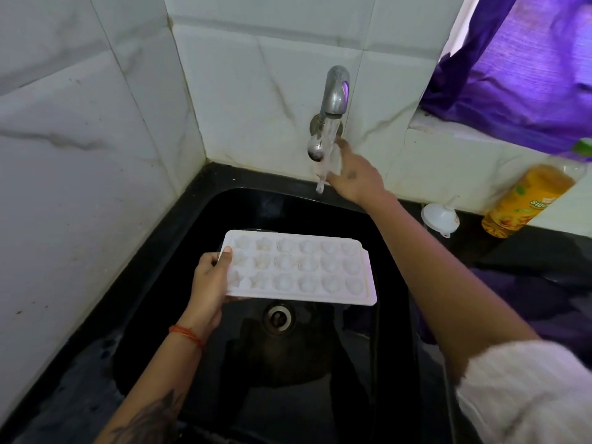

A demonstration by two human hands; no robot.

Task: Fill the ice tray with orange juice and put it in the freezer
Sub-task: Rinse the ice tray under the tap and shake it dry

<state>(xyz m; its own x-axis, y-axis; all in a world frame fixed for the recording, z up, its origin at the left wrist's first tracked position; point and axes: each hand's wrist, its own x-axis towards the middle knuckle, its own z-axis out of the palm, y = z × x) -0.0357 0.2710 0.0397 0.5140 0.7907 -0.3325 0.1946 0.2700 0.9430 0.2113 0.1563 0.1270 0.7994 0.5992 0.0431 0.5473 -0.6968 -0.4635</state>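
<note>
Left hand (209, 277) grips the left end of the white ice tray (298, 267), held level above the black sink (224, 203). Right hand (354, 177), fingers loose and grasping nothing, reaches beside the running tap (334, 91). Bottle (525, 200) stands far right.

Home kitchen: tiled wall (96, 139), sink (378, 283), tap (334, 91).

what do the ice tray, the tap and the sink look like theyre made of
Ice tray: looks like matte white plastic, thin moulded cups.
Tap: metal, dull chrome finish, showing a purple reflection.
Sink: glossy black, perhaps stone or composite; reflections show, material uncertain.
</note>
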